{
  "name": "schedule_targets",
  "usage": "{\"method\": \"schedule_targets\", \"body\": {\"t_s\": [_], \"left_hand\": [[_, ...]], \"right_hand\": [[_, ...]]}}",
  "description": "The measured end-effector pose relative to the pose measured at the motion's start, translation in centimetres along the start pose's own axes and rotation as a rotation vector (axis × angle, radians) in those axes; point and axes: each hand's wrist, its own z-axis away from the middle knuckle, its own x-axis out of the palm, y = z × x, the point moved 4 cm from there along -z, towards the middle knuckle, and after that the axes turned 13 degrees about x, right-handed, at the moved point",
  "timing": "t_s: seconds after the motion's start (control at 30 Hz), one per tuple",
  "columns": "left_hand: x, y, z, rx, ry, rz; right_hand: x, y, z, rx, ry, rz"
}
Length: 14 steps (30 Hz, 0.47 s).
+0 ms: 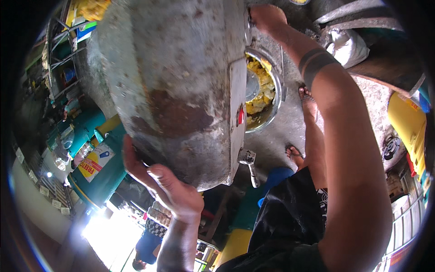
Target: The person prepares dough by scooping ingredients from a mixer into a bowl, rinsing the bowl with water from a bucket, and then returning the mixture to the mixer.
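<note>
A big grey metal machine housing (181, 59), scuffed and rust-stained, fills the upper middle of the head view. My left hand (174, 188) lies against its near left edge, fingers stretched out and thumb apart. Along the right side, my right hand (268, 19) reaches to the far end of the housing; its fingertips are hidden at the edge, so I cannot tell what they touch. A red switch (240, 115) and a lever with a worn handle (248, 165) sit on that side. Beside the machine is a metal bowl (277, 97) of yellow chunks (265, 93), partly hidden.
A white sack (349, 47) stands at the far right, near a dark board (385, 72). Yellow sacking (408, 131) hangs at the right. Teal containers (99, 167) and a metal rack (63, 50) are on the left. Another person (147, 245) is at the lower left.
</note>
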Motion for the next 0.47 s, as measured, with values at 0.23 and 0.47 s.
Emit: {"method": "schedule_targets", "body": {"t_s": [0.23,0.47], "left_hand": [[-0.8,0.4,0.2,0.063,0.075,-0.094],[-1.3,-0.7,0.4,0.350,-0.091,-0.457]], "right_hand": [[0.3,-0.3,-0.1,0.113,0.212,-0.210],[-3.2,0.0,1.2,0.146,0.072,-0.062]]}}
